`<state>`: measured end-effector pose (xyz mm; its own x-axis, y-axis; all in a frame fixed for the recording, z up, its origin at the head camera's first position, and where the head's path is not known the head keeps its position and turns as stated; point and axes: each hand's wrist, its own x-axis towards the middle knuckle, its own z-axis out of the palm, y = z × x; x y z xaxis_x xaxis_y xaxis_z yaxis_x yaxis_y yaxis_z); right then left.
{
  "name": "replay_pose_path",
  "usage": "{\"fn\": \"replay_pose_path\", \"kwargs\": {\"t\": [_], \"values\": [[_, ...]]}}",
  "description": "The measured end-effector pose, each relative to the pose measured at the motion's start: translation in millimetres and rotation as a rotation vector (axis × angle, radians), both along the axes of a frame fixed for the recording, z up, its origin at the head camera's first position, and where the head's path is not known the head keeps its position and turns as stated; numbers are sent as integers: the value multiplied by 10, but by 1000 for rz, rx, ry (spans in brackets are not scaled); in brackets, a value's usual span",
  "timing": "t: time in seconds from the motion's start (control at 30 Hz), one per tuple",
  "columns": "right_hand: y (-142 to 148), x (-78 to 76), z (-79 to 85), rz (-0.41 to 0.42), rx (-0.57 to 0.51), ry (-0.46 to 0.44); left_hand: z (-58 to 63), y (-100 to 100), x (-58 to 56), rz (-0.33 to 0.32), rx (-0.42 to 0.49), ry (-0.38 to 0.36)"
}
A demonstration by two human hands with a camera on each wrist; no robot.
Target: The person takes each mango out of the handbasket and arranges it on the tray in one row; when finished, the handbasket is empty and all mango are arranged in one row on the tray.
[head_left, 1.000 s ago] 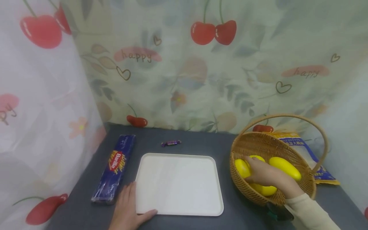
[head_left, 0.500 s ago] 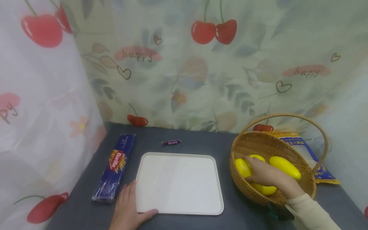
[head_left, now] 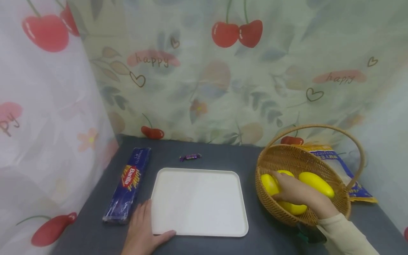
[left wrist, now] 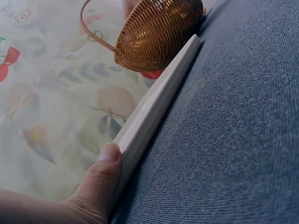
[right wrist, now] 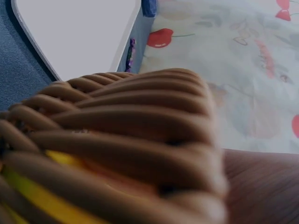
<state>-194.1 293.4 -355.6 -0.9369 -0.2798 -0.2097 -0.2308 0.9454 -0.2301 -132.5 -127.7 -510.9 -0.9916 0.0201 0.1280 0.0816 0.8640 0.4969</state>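
Observation:
My left hand (head_left: 140, 226) rests at the near left corner of a white rectangular tray (head_left: 199, 202). Its fingers lie straight along the tray's left side, and in the left wrist view the thumb (left wrist: 105, 163) touches the rim. Over on the right, my right hand (head_left: 294, 191) reaches into a wicker basket (head_left: 277, 152) and grips a smooth yellow fruit (head_left: 268, 183) at its left side; some fingertips are hidden. More smooth yellow fruits, one of them an oval (head_left: 316, 184), lie around that hand. In the right wrist view the basket's weave (right wrist: 126, 112) blocks most of the hand.
A blue Barilla spaghetti pack (head_left: 127, 186) lies left of the tray. Behind the tray is a small purple wrapped candy (head_left: 190, 157). A blue and yellow bag (head_left: 338, 166) lies behind the basket, whose tall handle (head_left: 318, 126) arches upward. A cherry-print curtain (head_left: 197, 71) borders the dark table.
Both hands keep their places on the tray and in the basket. The head view has tilted very slightly, so the scene sits a few pixels higher.

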Motion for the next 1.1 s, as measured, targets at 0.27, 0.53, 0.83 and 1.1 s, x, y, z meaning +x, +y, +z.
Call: {"fn": "replay_pose_path", "kwargs": {"t": [0.27, 0.53, 0.83, 1.1], "values": [[47, 24, 148, 2, -55, 24, 40, 10, 21, -2, 2, 38], [117, 54, 329, -11, -90, 27, 73, 10, 29, -12, -4, 32], [149, 106, 518, -24, -98, 67, 79, 12, 34, -14, 5, 25], [31, 220, 716, -30, -104, 137, 103, 23, 42, -10, 4, 7]]}}
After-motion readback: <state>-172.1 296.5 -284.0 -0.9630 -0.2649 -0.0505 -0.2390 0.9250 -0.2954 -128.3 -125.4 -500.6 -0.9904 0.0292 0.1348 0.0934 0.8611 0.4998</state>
